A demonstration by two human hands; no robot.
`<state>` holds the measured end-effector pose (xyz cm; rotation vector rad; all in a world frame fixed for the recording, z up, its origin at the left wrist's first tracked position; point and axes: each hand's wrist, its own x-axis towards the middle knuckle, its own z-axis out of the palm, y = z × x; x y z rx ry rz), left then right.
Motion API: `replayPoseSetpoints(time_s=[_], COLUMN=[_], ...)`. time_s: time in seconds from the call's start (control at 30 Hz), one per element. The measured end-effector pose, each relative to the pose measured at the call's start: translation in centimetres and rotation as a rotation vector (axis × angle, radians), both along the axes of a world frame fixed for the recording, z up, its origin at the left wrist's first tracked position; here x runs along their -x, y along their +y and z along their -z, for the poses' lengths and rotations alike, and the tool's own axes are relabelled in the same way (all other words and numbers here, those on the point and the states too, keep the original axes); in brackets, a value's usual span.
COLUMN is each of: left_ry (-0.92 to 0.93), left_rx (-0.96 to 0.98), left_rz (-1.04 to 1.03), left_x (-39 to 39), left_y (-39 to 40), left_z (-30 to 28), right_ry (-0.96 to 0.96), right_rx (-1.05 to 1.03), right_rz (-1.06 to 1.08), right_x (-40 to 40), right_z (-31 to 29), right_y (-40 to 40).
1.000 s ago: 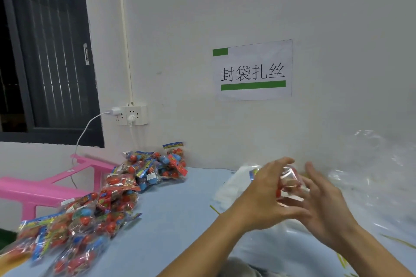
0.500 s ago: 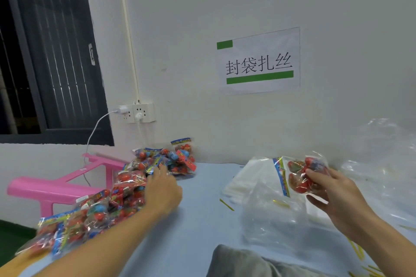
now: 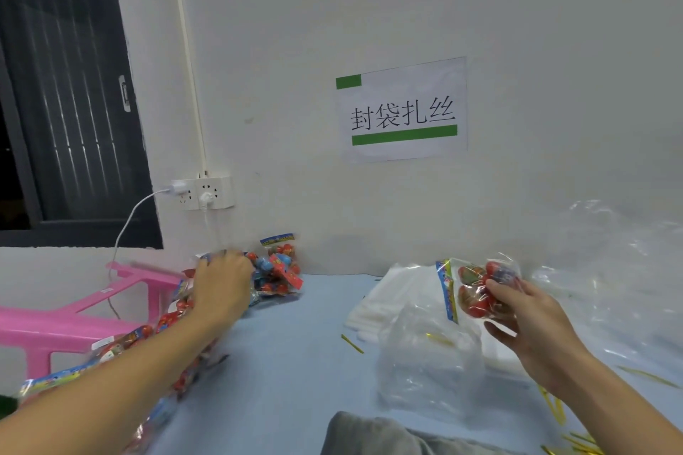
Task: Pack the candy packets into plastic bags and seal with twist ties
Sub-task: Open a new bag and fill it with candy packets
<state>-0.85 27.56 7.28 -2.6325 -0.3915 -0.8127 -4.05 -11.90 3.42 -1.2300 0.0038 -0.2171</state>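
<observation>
A pile of candy packets [image 3: 281, 270] with red and blue sweets runs along the left of the light blue table [image 3: 295, 362], from the wall toward me. My left hand [image 3: 221, 284] lies on top of this pile near the wall, its back toward me; its fingertips are blurred and hidden. My right hand [image 3: 528, 325] grips one candy packet [image 3: 473, 288] in the air, just above an open clear plastic bag [image 3: 428, 362] that stands crumpled on the table. A gold twist tie [image 3: 351, 343] lies left of the bag.
A flat stack of clear bags [image 3: 388, 292] lies behind the open bag. Loose crumpled plastic [image 3: 610, 270] fills the right side. More twist ties [image 3: 554, 406] lie at the front right. A pink stool [image 3: 74, 318] stands left of the table. Grey cloth [image 3: 369, 436] is at the bottom edge.
My left hand left the packet held at the centre and swung left onto the pile, then a little further toward the wall. My right hand keeps its packet, barely moving.
</observation>
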Motion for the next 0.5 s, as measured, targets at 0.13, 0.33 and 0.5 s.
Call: replayPoseSetpoints(time_s=[0.13, 0.33, 0.5], left_ry=[-0.288, -0.428, -0.511], left_rx=[0.302, 0.938, 1.67], left_rz=[0.332, 0.612, 0.696], left_x=[0.5, 0.5, 1.0], left_y=[-5.2, -16.5, -24.3], left_z=[-3.7, -6.6, -2.7], right_ry=[-0.019, -0.054, -0.087], right_rx=[-0.025, -0.102, -0.257], right_rz=[0.009, 0.087, 0.203], right_x=[0.0, 0.1, 0.2], right_z=[-0.1, -0.4, -1.3], right_y=[-0.1, -0.8, -2.3])
